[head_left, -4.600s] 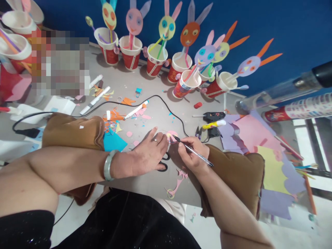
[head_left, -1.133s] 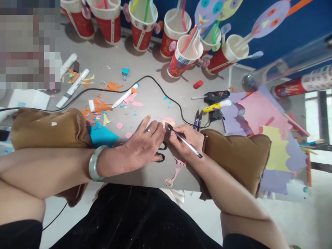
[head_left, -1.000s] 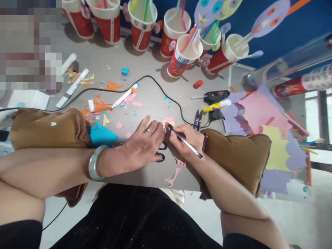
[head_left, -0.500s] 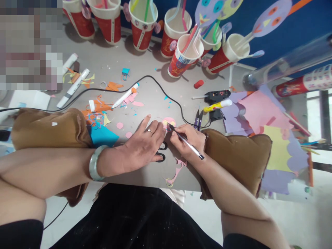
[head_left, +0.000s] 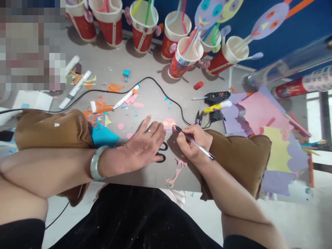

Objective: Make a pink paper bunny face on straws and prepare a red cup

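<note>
My right hand (head_left: 193, 141) grips a pen (head_left: 197, 144) with its tip on the right edge of a small pink paper circle (head_left: 169, 123) lying on the grey table (head_left: 155, 90). My left hand (head_left: 144, 145) lies flat beside the circle, fingers spread, fingertips pinning its left edge. Black scissors (head_left: 162, 152) lie partly hidden under my left hand. Both forearms rest on brown cushions.
Red paper cups (head_left: 181, 60) with straws and paper rabbit faces line the back. A black glue gun (head_left: 215, 98), its cord, white markers (head_left: 127, 97), paper scraps and coloured sheets (head_left: 259, 114) lie around. A pink cut-out strip (head_left: 177, 171) sits near the front edge.
The pen tip has slid from the middle of the pink circle to its right edge, and my right hand has shifted slightly right. The left hand stays put. The view tilted down since the oldest frame.
</note>
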{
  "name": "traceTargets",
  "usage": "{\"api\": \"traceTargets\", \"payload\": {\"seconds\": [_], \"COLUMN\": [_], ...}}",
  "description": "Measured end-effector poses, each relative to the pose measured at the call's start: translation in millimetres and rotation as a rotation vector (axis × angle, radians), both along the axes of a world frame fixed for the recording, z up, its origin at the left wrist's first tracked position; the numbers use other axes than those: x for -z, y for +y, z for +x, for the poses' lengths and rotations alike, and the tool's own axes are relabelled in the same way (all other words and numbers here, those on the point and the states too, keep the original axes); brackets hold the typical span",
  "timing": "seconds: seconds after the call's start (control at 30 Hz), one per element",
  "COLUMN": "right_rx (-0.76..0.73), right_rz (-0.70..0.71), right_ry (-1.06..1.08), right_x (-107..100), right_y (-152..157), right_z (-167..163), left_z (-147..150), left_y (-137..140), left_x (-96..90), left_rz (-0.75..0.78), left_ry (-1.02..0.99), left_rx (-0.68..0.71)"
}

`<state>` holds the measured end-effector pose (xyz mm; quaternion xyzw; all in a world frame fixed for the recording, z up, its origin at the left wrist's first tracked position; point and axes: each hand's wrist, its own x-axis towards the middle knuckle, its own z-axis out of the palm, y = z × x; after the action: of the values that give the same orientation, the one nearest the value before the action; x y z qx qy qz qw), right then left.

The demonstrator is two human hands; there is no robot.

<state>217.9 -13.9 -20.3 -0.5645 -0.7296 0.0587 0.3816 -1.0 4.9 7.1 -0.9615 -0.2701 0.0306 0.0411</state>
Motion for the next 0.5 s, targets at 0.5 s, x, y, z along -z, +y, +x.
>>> {"api": "traceTargets", "payload": {"seconds": [0.5], "right_rx": [-0.016], "right_rz": [-0.015], "right_ry": [-0.008], "right_x": [1.1], "right_y": [0.7], "right_z": [-0.8], "left_z": [0.2], "left_y": [0.2], "left_x": [-2.6], "left_rz": [-0.029], "left_ry": [-0.013], "left_rx": [0.003]}}
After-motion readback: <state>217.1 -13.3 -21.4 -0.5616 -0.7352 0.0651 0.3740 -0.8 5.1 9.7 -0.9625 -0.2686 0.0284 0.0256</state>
